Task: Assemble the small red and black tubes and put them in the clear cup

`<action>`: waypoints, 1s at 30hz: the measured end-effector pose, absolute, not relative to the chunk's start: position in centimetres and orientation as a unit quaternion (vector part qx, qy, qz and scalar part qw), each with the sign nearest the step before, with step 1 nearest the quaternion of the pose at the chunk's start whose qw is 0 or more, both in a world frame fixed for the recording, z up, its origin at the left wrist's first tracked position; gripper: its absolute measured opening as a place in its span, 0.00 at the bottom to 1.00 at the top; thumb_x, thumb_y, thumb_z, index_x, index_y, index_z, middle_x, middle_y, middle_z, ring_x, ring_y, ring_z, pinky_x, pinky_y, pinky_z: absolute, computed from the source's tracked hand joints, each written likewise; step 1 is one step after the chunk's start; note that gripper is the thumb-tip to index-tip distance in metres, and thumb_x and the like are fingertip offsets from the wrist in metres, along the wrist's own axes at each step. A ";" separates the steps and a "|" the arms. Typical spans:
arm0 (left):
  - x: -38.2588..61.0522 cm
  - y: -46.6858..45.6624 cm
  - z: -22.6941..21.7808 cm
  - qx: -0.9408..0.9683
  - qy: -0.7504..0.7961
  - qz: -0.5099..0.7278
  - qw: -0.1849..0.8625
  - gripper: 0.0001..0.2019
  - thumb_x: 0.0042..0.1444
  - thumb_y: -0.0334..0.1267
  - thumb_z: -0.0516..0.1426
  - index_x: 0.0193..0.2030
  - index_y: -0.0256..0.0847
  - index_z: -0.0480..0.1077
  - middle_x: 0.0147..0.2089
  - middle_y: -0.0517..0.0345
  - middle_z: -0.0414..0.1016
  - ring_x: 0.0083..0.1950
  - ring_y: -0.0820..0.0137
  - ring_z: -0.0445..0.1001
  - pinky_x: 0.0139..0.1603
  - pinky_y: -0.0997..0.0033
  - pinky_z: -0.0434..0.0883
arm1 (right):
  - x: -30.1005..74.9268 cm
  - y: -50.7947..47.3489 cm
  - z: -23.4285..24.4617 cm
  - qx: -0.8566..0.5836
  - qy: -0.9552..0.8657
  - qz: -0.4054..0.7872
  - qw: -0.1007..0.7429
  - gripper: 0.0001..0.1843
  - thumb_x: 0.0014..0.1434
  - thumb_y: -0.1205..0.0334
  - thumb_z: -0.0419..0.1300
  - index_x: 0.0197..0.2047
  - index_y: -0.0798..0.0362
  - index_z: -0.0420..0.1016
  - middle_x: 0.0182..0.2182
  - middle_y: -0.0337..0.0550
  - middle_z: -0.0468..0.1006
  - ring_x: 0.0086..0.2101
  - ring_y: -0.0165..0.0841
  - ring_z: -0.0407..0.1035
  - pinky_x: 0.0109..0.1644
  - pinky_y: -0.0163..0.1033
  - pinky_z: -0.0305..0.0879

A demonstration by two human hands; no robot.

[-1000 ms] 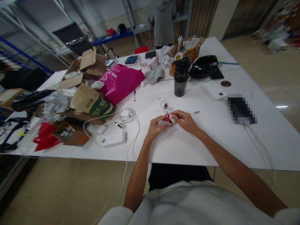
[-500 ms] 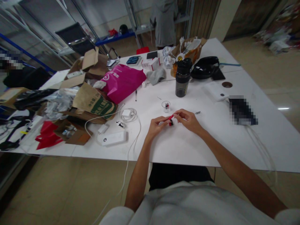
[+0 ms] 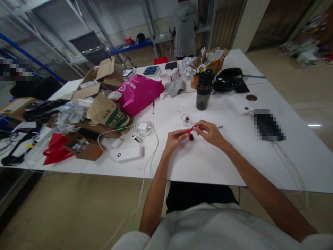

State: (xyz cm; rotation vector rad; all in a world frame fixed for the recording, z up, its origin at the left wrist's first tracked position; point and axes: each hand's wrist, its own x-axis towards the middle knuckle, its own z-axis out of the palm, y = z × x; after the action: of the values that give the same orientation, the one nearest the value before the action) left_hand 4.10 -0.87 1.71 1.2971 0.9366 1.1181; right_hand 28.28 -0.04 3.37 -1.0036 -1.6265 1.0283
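Between my hands is a small red piece (image 3: 190, 130), slim and too small to name. My left hand (image 3: 174, 140) pinches it from the left, fingertips closed. My right hand (image 3: 209, 133) grips its other end between thumb and forefinger. Just under the fingertips shows a small black-and-red part (image 3: 191, 137); whether it is joined to the red piece I cannot tell. Beyond the fingers stands a small clear cup (image 3: 186, 120) with tiny red and black pieces inside. Some small metal bits (image 3: 220, 127) lie right of my right hand.
A dark bottle (image 3: 203, 90) stands behind the cup. Leftward are a white power bank (image 3: 129, 153), a coiled white cable (image 3: 149, 129), a pink bag (image 3: 142, 93) and cardboard boxes (image 3: 82, 147). A white device (image 3: 238, 105) lies to the right. Someone in grey (image 3: 184, 29) stands at the back.
The view has tilted slightly, so the table's contents appear a little lower and further right. Both hands keep their hold on the red piece, with barely any finger movement.
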 end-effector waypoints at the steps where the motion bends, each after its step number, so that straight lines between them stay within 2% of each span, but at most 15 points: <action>1: 4.1 -0.9 1.7 0.544 0.401 0.477 0.562 0.21 0.58 0.52 0.81 0.53 0.44 0.92 0.55 0.45 0.93 0.54 0.54 0.91 0.64 0.52 0.83 | 28.3 0.0 3.4 -0.408 -0.663 0.417 0.469 0.24 0.72 0.32 0.71 0.49 0.46 0.86 0.40 0.45 0.88 0.35 0.40 0.81 0.44 0.50 0.82; 6: 4.0 -0.9 1.9 0.531 0.415 0.490 0.553 0.19 0.57 0.51 0.81 0.51 0.44 0.93 0.52 0.46 0.94 0.52 0.56 0.91 0.62 0.54 0.83 | 28.8 0.3 2.7 -0.400 -0.664 0.419 0.472 0.25 0.73 0.33 0.71 0.51 0.47 0.87 0.38 0.45 0.88 0.35 0.40 0.82 0.42 0.48 0.80; 11: 4.0 -1.0 2.0 0.533 0.417 0.490 0.549 0.18 0.57 0.51 0.81 0.49 0.44 0.93 0.49 0.47 0.94 0.50 0.55 0.91 0.61 0.53 0.84 | 29.0 0.3 2.1 -0.398 -0.651 0.440 0.473 0.23 0.70 0.35 0.76 0.51 0.47 0.87 0.37 0.44 0.88 0.34 0.40 0.83 0.44 0.51 0.81; 18: 3.9 -0.7 1.7 0.532 0.413 0.499 0.545 0.19 0.57 0.52 0.81 0.48 0.42 0.93 0.49 0.46 0.94 0.48 0.57 0.90 0.58 0.55 0.85 | 29.0 -0.2 1.0 -0.416 -0.646 0.427 0.477 0.23 0.69 0.34 0.76 0.49 0.46 0.87 0.41 0.46 0.89 0.37 0.42 0.84 0.44 0.51 0.83; 22: 3.9 -0.4 1.6 0.523 0.416 0.523 0.529 0.19 0.59 0.53 0.80 0.48 0.40 0.92 0.47 0.45 0.93 0.45 0.60 0.89 0.54 0.57 0.84 | 30.8 0.3 1.1 -0.446 -0.680 0.337 0.474 0.24 0.71 0.33 0.73 0.48 0.46 0.88 0.42 0.47 0.90 0.40 0.45 0.84 0.47 0.53 0.83; 26: 3.8 0.0 1.1 0.498 0.420 0.553 0.519 0.19 0.59 0.53 0.80 0.47 0.41 0.92 0.45 0.46 0.92 0.43 0.63 0.86 0.52 0.60 0.83 | 34.8 1.3 1.5 -0.482 -0.712 0.199 0.470 0.18 0.76 0.41 0.69 0.49 0.46 0.87 0.44 0.49 0.90 0.42 0.46 0.83 0.50 0.53 0.81; 30: 3.7 0.5 0.6 0.463 0.422 0.582 0.518 0.19 0.57 0.53 0.81 0.46 0.41 0.91 0.42 0.50 0.90 0.41 0.67 0.83 0.49 0.64 0.80 | 39.2 2.3 0.4 -0.489 -0.760 0.121 0.410 0.12 0.76 0.47 0.67 0.49 0.46 0.86 0.49 0.51 0.90 0.51 0.51 0.82 0.63 0.60 0.75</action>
State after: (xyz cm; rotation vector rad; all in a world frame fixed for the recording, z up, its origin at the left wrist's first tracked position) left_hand 3.70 0.51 0.56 1.1112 1.0123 1.3977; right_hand 39.18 2.28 0.45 -1.2320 -1.9132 0.3041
